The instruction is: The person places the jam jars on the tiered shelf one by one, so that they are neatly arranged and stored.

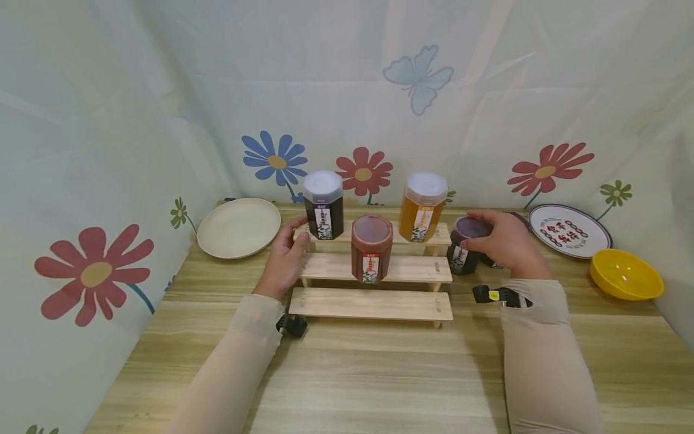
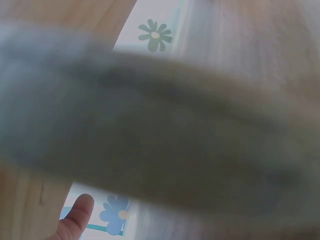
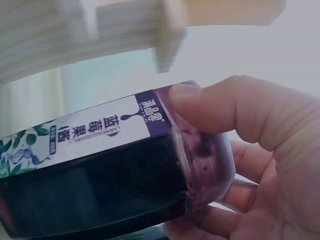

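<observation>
My right hand [image 1: 504, 241] grips a dark jar of blueberry jam [image 3: 95, 185] by its purplish lid, thumb on one side and fingers on the other. This jar is just right of a three-step wooden rack [image 1: 374, 304]. At the rack's left end is my left hand [image 1: 284, 259], its thumb and fingers beside the top step; whether it touches the wood is unclear. Near those fingers, a dark jar with a whitish lid [image 1: 323, 205] stands on the top step. An amber jar [image 1: 423, 208] stands at that step's right. A reddish-brown jar [image 1: 372, 250] sits on the middle step.
On the left lies a cream plate [image 1: 238, 229]. To the right are a white plate with red lettering [image 1: 569, 229] and a yellow bowl [image 1: 626, 274]. Another dark object, partly hidden, is behind my right hand. A flowered curtain [image 1: 336, 90] surrounds the wooden table [image 1: 368, 374].
</observation>
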A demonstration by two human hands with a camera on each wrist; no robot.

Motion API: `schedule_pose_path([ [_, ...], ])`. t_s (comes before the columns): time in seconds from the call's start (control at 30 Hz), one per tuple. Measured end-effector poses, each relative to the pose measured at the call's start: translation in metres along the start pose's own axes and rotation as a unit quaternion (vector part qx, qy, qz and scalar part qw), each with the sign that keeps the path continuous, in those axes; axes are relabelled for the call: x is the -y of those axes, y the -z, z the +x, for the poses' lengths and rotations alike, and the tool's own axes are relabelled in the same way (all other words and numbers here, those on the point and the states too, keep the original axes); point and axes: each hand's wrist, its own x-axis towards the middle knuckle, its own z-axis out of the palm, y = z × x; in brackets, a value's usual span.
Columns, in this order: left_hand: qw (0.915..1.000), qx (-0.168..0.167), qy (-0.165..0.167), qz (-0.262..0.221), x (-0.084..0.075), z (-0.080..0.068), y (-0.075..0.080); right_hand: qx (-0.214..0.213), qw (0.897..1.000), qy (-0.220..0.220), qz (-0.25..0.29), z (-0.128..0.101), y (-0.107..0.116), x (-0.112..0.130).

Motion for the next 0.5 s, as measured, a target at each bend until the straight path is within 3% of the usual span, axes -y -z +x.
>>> schedule_pose_path([
  [0.13,1.0000,-0.001,-0.002,-0.005,0.001,0.000,0.000,-0.006,1.000,0.012,-0.005,-0.009,0.011,0.008],
  [0.5,0.9999,0.002,0.000,-0.015,0.000,0.000,0.000,0.030,0.999,0.042,-0.004,-0.049,0.041,0.035],
])
